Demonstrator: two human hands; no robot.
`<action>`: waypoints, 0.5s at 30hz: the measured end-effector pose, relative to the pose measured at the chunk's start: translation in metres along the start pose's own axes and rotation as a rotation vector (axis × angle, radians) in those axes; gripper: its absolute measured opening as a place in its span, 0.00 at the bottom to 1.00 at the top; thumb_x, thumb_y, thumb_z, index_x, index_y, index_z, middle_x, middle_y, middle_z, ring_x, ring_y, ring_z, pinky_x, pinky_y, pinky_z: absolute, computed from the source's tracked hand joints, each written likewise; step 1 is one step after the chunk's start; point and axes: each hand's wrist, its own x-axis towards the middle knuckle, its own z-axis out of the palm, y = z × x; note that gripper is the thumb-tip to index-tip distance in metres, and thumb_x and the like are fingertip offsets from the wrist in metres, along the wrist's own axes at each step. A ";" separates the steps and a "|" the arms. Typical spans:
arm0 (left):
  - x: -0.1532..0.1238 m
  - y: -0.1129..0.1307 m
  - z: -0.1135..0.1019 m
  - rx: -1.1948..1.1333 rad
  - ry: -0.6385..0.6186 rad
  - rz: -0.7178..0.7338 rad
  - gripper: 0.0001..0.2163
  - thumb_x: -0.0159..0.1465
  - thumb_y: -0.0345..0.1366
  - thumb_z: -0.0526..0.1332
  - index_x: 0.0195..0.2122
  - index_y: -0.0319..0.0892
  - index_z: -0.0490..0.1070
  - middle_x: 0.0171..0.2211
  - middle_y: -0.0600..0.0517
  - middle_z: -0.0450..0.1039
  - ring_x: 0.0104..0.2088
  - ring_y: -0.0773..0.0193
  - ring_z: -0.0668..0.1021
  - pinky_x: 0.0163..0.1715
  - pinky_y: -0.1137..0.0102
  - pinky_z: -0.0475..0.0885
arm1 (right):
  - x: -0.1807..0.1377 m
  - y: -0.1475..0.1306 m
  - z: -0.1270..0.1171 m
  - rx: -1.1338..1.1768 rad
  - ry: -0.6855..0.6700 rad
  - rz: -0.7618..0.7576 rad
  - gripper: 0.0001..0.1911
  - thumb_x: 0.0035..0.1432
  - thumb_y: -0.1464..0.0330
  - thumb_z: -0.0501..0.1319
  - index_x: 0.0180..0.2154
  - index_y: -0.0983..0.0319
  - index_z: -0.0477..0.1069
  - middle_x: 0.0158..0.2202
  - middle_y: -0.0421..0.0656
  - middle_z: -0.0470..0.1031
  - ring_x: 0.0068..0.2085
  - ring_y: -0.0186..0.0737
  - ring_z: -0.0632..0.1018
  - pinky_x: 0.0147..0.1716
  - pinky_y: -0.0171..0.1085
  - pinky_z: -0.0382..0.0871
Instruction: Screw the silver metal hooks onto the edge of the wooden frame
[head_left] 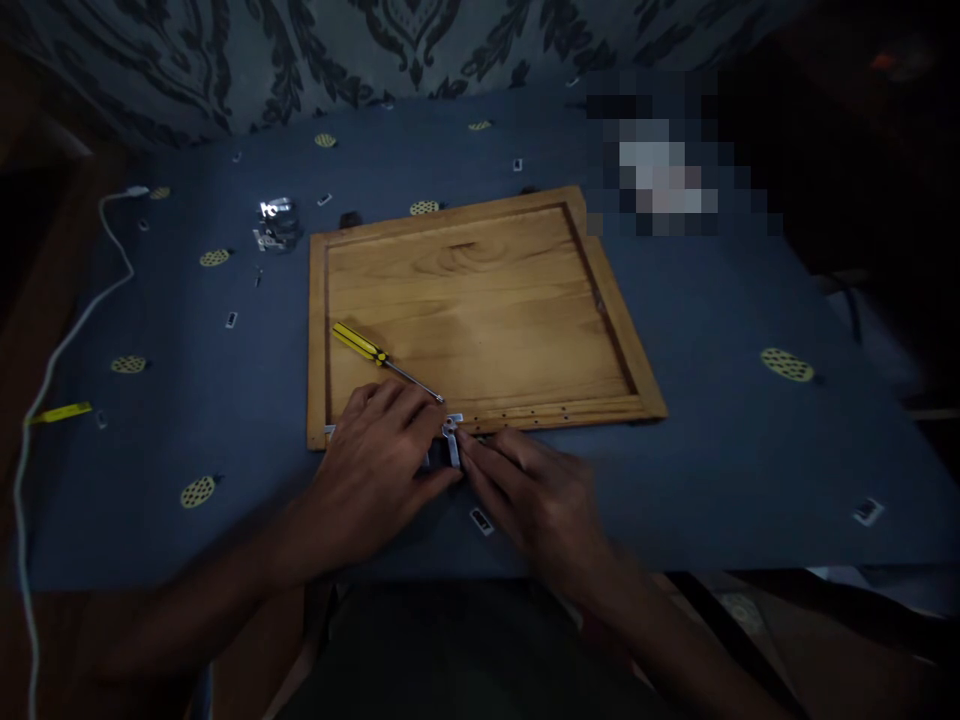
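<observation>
Head view, lower centre: you seemingly aligned a metal fitting [454, 450] with the panel [487, 310], left hand [382, 465] gripping it, right hand [547, 490] of unclear grip; steadiness seemed needed next.

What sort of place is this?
Probably a room at home used as a makeshift workspace: a pineapple-print cloth lies under a framed wooden panel, a yellow-handled screwdriver rests on the panel, and leafy patterned material shows behind.

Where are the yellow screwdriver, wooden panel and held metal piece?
Yellow screwdriver [360, 342], head view: on its handle.
Wooden panel [487, 310], head view: on its face.
Metal piece [453, 448], head view: on its lower part.
</observation>
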 end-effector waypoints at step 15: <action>0.001 -0.001 0.000 0.015 0.035 0.032 0.14 0.65 0.39 0.70 0.48 0.39 0.73 0.47 0.49 0.77 0.49 0.50 0.76 0.49 0.55 0.68 | 0.000 0.000 -0.002 -0.003 0.022 -0.022 0.14 0.74 0.72 0.54 0.44 0.65 0.79 0.26 0.40 0.74 0.26 0.33 0.76 0.26 0.32 0.68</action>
